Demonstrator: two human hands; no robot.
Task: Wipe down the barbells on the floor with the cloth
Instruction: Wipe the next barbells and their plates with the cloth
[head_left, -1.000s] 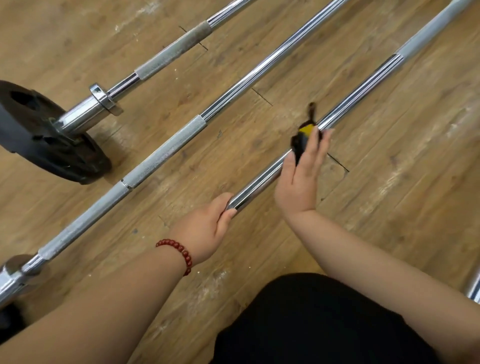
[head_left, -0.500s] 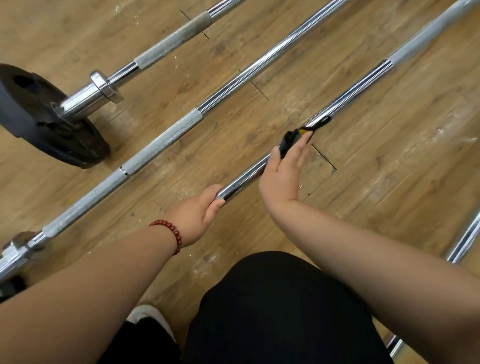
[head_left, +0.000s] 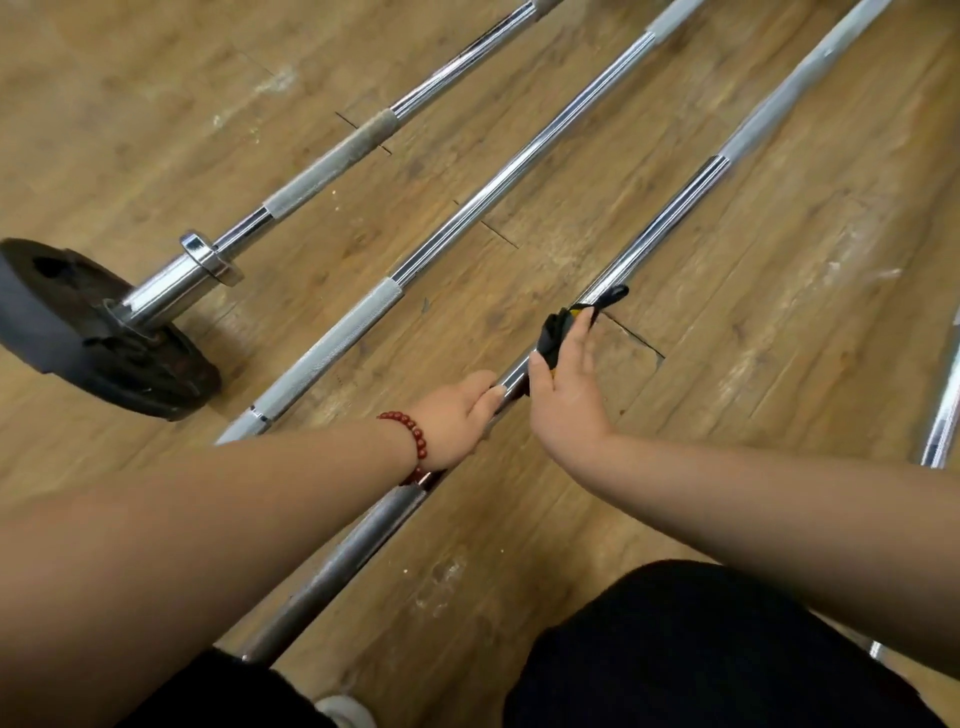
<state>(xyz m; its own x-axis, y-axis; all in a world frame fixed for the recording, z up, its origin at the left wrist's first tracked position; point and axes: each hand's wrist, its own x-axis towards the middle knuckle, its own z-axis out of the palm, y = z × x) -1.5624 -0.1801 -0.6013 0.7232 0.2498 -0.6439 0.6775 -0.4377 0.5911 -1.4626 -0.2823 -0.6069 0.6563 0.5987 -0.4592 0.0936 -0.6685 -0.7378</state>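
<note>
Three chrome barbells lie side by side on the wooden floor, running from lower left to upper right. My left hand (head_left: 462, 415), with a red bead bracelet on the wrist, grips the nearest barbell (head_left: 670, 208). Just beyond it, my right hand (head_left: 563, 384) holds a black and yellow cloth (head_left: 558, 330) wrapped over the same bar, thumb on the near side and fingers laid over the top. The middle barbell (head_left: 493, 200) and the far barbell (head_left: 332, 171) lie untouched to the left.
A black weight plate (head_left: 78, 343) sits on the far barbell's sleeve at the left. Another chrome bar (head_left: 943, 415) shows at the right edge. My dark-trousered legs (head_left: 701, 649) fill the bottom of the view.
My right hand has drawn the cloth back along the bar toward my left hand, so the two hands now nearly touch. The camera view has shifted.
</note>
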